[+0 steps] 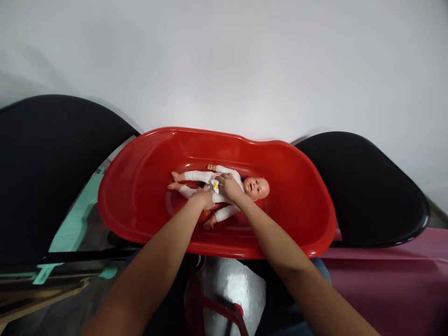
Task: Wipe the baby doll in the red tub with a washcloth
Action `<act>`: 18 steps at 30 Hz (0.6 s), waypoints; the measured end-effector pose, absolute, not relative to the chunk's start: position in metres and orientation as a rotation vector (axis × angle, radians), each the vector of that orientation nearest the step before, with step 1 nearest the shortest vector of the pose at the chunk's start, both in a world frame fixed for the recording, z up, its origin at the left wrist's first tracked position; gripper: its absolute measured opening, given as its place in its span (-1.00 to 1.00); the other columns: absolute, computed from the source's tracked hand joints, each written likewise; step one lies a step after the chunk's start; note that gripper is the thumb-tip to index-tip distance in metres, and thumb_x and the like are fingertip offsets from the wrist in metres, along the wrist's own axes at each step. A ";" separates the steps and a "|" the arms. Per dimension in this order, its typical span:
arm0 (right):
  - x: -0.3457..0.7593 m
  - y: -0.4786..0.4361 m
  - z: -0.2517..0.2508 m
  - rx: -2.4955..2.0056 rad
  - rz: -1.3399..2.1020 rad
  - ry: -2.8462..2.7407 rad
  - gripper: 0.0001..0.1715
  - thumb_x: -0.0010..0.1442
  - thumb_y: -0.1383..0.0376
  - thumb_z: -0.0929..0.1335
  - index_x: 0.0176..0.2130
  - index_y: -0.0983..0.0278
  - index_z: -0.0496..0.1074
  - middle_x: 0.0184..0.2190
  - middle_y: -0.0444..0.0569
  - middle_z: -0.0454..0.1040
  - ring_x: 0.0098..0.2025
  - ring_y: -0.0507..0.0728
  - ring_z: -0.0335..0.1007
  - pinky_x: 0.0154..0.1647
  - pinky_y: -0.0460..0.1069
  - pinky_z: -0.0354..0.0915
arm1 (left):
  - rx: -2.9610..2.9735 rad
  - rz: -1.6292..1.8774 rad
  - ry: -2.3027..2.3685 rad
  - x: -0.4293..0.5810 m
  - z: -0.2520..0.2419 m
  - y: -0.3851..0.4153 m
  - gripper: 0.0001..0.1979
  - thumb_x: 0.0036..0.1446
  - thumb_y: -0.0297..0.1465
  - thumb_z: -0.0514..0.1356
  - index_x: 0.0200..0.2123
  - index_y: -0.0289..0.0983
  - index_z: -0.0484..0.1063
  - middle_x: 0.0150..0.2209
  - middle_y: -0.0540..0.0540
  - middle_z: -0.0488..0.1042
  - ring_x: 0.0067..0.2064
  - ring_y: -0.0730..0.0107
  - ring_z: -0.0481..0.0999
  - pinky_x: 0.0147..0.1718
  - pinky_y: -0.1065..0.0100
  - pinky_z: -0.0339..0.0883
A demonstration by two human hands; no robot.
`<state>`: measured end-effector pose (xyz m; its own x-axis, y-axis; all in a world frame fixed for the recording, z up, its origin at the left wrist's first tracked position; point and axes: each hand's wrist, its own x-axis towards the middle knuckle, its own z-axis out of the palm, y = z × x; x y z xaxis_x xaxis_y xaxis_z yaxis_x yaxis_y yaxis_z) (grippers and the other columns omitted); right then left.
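Lying face up in the red tub (297,191), the doll (220,198) was apparently being adjusted at its middle by left hand (204,198) and right hand (229,186), whose grip closure could not be told, and gentle finger control seemed required next.

Before you, the oval red plastic tub (297,186) lay between a rounded black panel on the left (52,177) and a rounded black panel on the right (371,191), with the smooth pale wall (224,70) behind them. In the tub, the bald, white-clad doll (219,198) lay on its back, head to your right, feet to your left. Your bare left hand (203,198) lay by its hips; your bare right hand (229,185) lay over its torso, nearer the head. The mauve smooth-surfaced block (385,284) lay below the right-hand panel.
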<state>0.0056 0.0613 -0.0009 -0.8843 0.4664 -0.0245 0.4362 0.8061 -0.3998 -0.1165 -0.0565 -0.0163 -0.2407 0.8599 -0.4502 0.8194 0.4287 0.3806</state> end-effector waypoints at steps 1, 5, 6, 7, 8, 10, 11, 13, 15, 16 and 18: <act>0.006 0.062 0.002 -0.712 0.639 -2.898 -0.56 0.42 0.34 0.33 0.22 0.26 0.55 0.16 0.11 0.50 0.21 0.23 0.30 0.33 0.05 0.16 | 1.410 0.021 2.076 -0.116 -0.015 -0.057 -0.11 0.20 -0.23 0.32 0.55 -0.17 0.13 0.57 -0.25 0.01 0.53 -0.32 0.07 0.41 -0.22 0.09; 0.013 0.078 0.018 -1.001 0.576 -2.642 -0.48 0.41 0.34 0.31 0.30 0.26 0.48 0.15 0.15 0.49 0.15 0.26 0.33 0.25 0.07 0.24 | 1.385 -0.081 2.087 -0.115 -0.004 -0.061 -0.07 0.23 -0.12 0.33 0.58 0.00 0.04 0.58 -0.15 -0.02 0.55 -0.36 -0.03 0.40 -0.26 0.08; 0.015 0.084 0.022 -1.093 0.541 -2.562 -0.46 0.42 0.35 0.28 0.32 0.27 0.46 0.17 0.18 0.47 0.16 0.27 0.32 0.25 0.08 0.24 | 1.377 -0.041 2.093 -0.115 -0.003 -0.062 -0.08 0.23 -0.11 0.33 0.57 -0.01 0.05 0.58 -0.16 0.00 0.55 -0.38 -0.02 0.40 -0.26 0.08; 0.018 0.088 0.024 -1.173 0.514 -2.498 -0.46 0.42 0.37 0.26 0.32 0.28 0.45 0.18 0.20 0.46 0.18 0.28 0.31 0.25 0.08 0.24 | 1.367 0.001 2.094 -0.115 -0.002 -0.063 -0.09 0.24 -0.12 0.33 0.57 -0.02 0.07 0.57 -0.18 0.02 0.54 -0.40 0.00 0.40 -0.25 0.08; 0.020 0.091 0.025 -1.237 0.500 -2.465 -0.46 0.43 0.37 0.24 0.31 0.29 0.45 0.18 0.21 0.45 0.19 0.29 0.31 0.24 0.08 0.25 | 1.360 0.033 2.091 -0.115 -0.001 -0.064 -0.10 0.25 -0.13 0.33 0.56 -0.05 0.08 0.57 -0.20 0.02 0.54 -0.41 0.01 0.41 -0.24 0.07; 0.021 0.093 0.024 -1.311 0.501 -2.497 -0.51 0.44 0.36 0.24 0.26 0.30 0.48 0.15 0.22 0.46 0.15 0.28 0.34 0.18 0.06 0.28 | 1.346 0.028 2.076 -0.115 -0.001 -0.064 -0.12 0.28 -0.14 0.31 0.57 -0.07 0.06 0.58 -0.23 -0.02 0.54 -0.41 -0.01 0.42 -0.25 0.04; 0.021 0.092 0.021 -1.320 0.508 -2.555 -0.53 0.43 0.37 0.25 0.23 0.31 0.50 0.13 0.22 0.47 0.12 0.27 0.36 0.15 0.04 0.29 | 1.340 0.003 2.069 -0.115 -0.001 -0.063 -0.11 0.29 -0.14 0.30 0.58 -0.07 0.03 0.58 -0.24 -0.04 0.55 -0.40 -0.03 0.42 -0.26 0.02; 0.019 0.088 0.015 -1.305 0.519 -2.691 -0.56 0.42 0.39 0.25 0.19 0.34 0.51 0.11 0.21 0.49 0.07 0.25 0.40 0.12 0.02 0.29 | 1.336 -0.054 2.056 -0.115 -0.001 -0.062 -0.09 0.30 -0.13 0.28 0.60 -0.05 -0.03 0.59 -0.26 -0.10 0.55 -0.40 -0.06 0.42 -0.31 -0.02; 0.016 0.084 0.010 -1.286 0.515 -2.783 -0.57 0.42 0.42 0.25 0.19 0.36 0.50 0.11 0.22 0.50 0.05 0.23 0.43 0.12 0.01 0.29 | 1.335 -0.082 2.050 -0.115 0.001 -0.061 -0.07 0.30 -0.08 0.28 0.60 -0.03 -0.07 0.60 -0.25 -0.15 0.56 -0.42 -0.07 0.42 -0.35 -0.05; 0.015 0.083 0.008 -1.268 0.509 -2.808 -0.57 0.42 0.42 0.25 0.19 0.36 0.49 0.11 0.22 0.50 0.06 0.22 0.44 0.12 0.01 0.29 | 1.334 -0.086 2.049 -0.115 0.002 -0.061 -0.05 0.29 -0.04 0.28 0.61 -0.01 -0.07 0.60 -0.23 -0.17 0.56 -0.43 -0.09 0.42 -0.36 -0.05; 0.014 0.082 0.005 -1.218 0.501 -2.834 -0.56 0.43 0.41 0.24 0.20 0.36 0.49 0.11 0.22 0.51 0.08 0.23 0.44 0.13 0.01 0.29 | 1.325 -0.086 2.051 -0.114 0.006 -0.061 -0.01 0.25 0.05 0.28 0.61 0.00 -0.08 0.60 -0.19 -0.18 0.56 -0.44 -0.11 0.42 -0.36 -0.06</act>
<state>0.0140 0.0821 0.0049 -0.6960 0.7096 -0.1098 0.7041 0.6447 -0.2976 -0.1141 -0.0610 0.0057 -0.2463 0.7811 -0.5737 0.8263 0.4786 0.2969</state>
